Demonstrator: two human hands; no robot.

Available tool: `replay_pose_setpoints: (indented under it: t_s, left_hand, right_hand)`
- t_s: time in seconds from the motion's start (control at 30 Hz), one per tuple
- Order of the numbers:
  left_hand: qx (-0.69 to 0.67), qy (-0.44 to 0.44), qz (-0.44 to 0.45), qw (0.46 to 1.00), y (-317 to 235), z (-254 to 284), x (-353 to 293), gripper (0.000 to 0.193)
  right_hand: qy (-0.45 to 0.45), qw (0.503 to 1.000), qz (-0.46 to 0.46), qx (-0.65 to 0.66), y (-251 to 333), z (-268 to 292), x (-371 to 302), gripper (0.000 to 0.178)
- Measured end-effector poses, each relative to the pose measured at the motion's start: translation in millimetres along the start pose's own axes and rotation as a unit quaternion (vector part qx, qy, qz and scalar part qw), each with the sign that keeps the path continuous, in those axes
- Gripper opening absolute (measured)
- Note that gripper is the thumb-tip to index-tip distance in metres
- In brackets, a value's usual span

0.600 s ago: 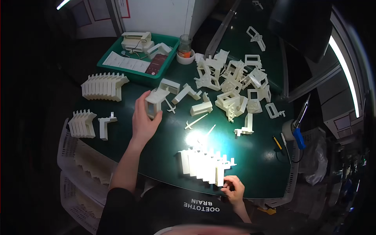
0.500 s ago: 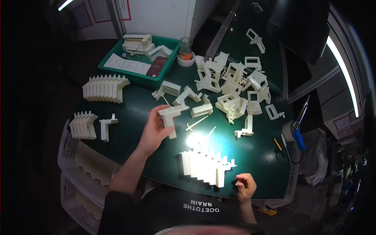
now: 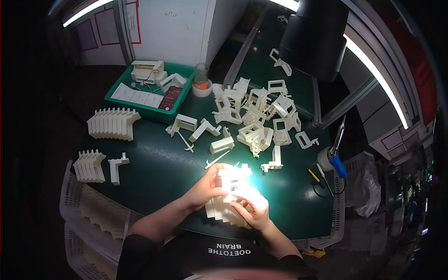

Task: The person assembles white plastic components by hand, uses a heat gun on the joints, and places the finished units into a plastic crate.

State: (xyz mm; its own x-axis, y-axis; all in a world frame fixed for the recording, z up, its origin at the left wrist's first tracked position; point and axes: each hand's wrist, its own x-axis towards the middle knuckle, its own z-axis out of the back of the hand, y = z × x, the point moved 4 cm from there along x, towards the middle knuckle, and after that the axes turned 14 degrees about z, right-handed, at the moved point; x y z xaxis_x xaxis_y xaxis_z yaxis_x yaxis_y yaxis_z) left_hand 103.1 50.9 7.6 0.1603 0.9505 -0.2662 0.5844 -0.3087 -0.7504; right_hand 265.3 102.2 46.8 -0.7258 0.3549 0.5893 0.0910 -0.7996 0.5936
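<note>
Under the bright lamp spot, my left hand [image 3: 205,190] grips a white plastic bracket [image 3: 227,181], thumb in front and fingers behind. My right hand [image 3: 254,209] meets it from the other side, its curled fingertips at the bracket's lower right. Glare washes out the bracket's detail and the exact fingertip contact. Just below both hands stands a row of similar white brackets [image 3: 216,210], partly covered by them. Beyond lie a thin white plastic strip [image 3: 217,159], a boxy white piece [image 3: 221,145] and an L-shaped white piece [image 3: 274,161].
A heap of white plastic frames [image 3: 254,116] covers the far middle. Two stacked rows, one larger [image 3: 112,125] and one smaller [image 3: 89,167], stand left. A green tray [image 3: 144,111] and glass jar [image 3: 201,74] sit behind. A blue-handled soldering iron [image 3: 339,165] and yellow pen-like tool [image 3: 313,175] lie right.
My left hand has brought the bracket right and nearer, over the row. My right hand has moved left and up to meet it. The whole view has shifted slightly.
</note>
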Motion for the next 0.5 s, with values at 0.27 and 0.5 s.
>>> replay_pose_setpoints:
  t_s: [0.27,0.5]
  left_hand:
    - [0.062,-0.151,-0.098,0.982,-27.1,34.0,-57.3,0.054]
    - [0.518,-0.294,-0.074,0.800,39.9,43.1,-73.3,0.052]
  right_hand:
    - [-0.007,0.999,-0.045,-0.003,-22.8,20.2,-18.4,0.027]
    - [-0.022,0.996,-0.089,0.015,-42.9,28.0,-14.0,0.016]
